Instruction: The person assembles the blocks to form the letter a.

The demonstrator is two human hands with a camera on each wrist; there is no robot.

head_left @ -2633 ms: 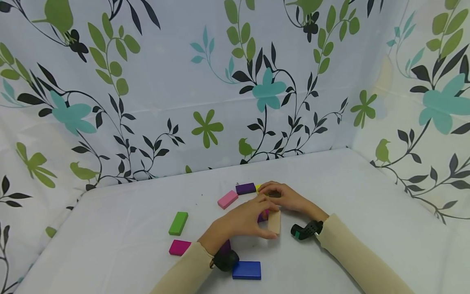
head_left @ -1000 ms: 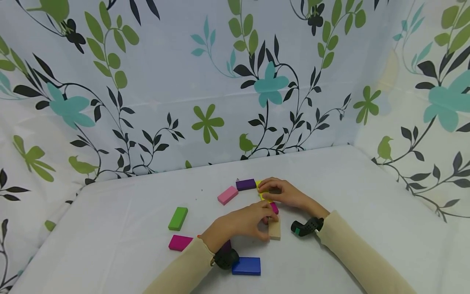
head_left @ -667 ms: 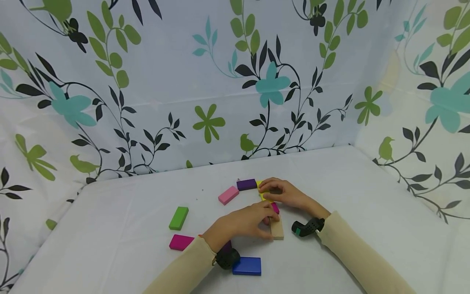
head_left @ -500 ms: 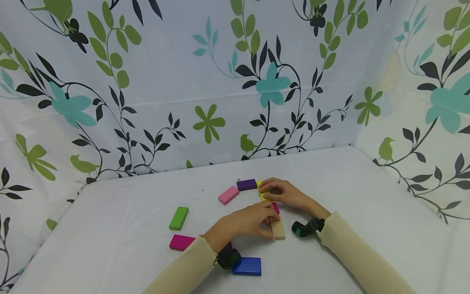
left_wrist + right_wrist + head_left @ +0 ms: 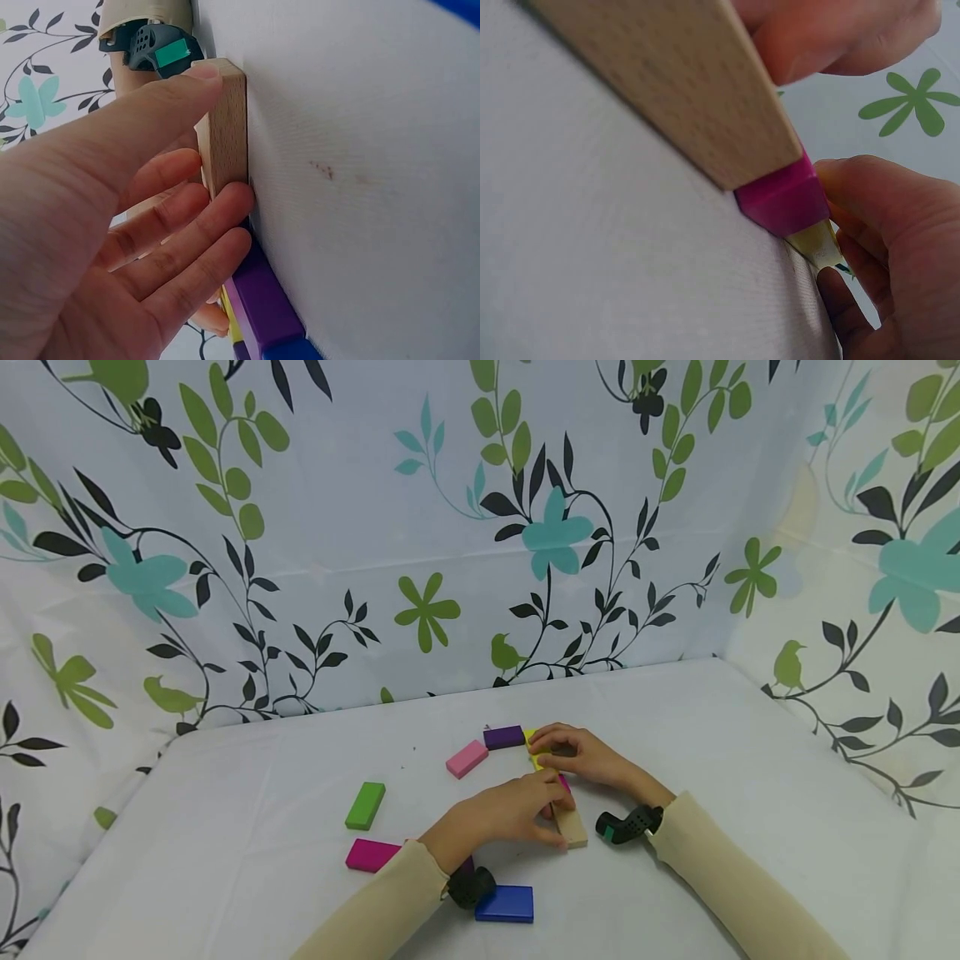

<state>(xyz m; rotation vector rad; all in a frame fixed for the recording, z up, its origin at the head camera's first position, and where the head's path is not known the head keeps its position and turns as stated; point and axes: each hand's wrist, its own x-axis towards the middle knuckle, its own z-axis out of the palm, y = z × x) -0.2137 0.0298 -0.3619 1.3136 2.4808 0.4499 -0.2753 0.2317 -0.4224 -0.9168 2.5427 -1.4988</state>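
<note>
My left hand (image 5: 495,814) holds a plain wooden block (image 5: 573,829) by its ends, the thumb on the near end and fingertips at the far part, as the left wrist view shows. At its far end the wooden block meets a magenta block (image 5: 786,201), mostly hidden by fingers from the head. Beyond that is a yellow block (image 5: 819,246), with my right hand (image 5: 583,758) pinching it between thumb and fingers. The blocks form a slanting row lying on the white cloth. Past the left fingertips, a purple block (image 5: 262,296) shows in the left wrist view.
A dark purple block (image 5: 504,737) and a pink block (image 5: 467,759) lie left of the right hand. Further left are a green block (image 5: 365,806) and a magenta block (image 5: 371,855). A blue block (image 5: 506,904) sits near the left wrist. Patterned cloth hangs behind the table.
The wooden block's near end has swung to the right, turning it from straight to slanted, and the left hand has shifted slightly right with it. The right hand has hardly moved.
</note>
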